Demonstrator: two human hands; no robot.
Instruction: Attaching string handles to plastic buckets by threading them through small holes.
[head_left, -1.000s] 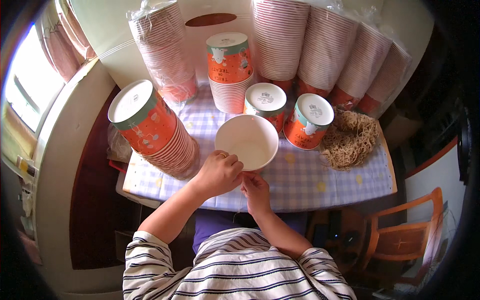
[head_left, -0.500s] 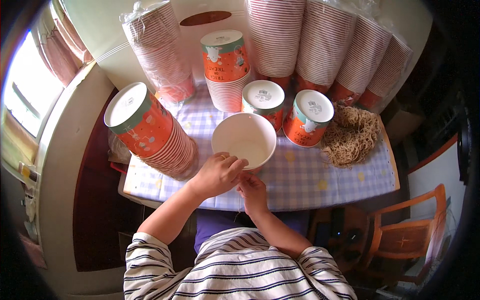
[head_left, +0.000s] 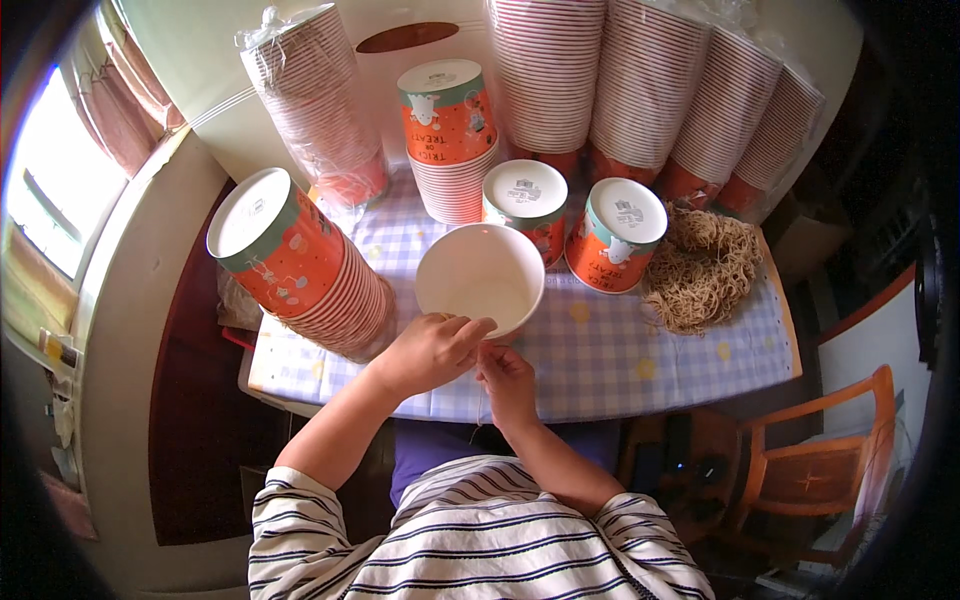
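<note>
A white-lined paper bucket [head_left: 481, 268] stands open end up near the table's front, tipped slightly toward me. My left hand [head_left: 436, 352] is closed over its near rim, thumb and fingertips partly hidden. Just below and to the right, my right hand [head_left: 508, 380] pinches against the bucket's near side. A thin tan cord [head_left: 479, 405] hangs down from the right fingers; its upper end is hidden between my hands. The fingertips of both hands nearly touch. Behind the bucket, two upside-down orange and green buckets, one left [head_left: 526, 190] and one right [head_left: 617, 235], show their white bases.
A tangled pile of tan cords [head_left: 703, 270] lies at the right. A nested bucket stack [head_left: 300, 262] leans at the left, another [head_left: 452, 145] stands behind. Plastic-wrapped stacks [head_left: 650, 90] line the back of the checked tablecloth [head_left: 590, 365]. A wooden chair [head_left: 815, 470] is lower right.
The bucket has shifted very slightly to the left under my hands. Both hands keep nearly the same grip, and the cord still hangs from the right one.
</note>
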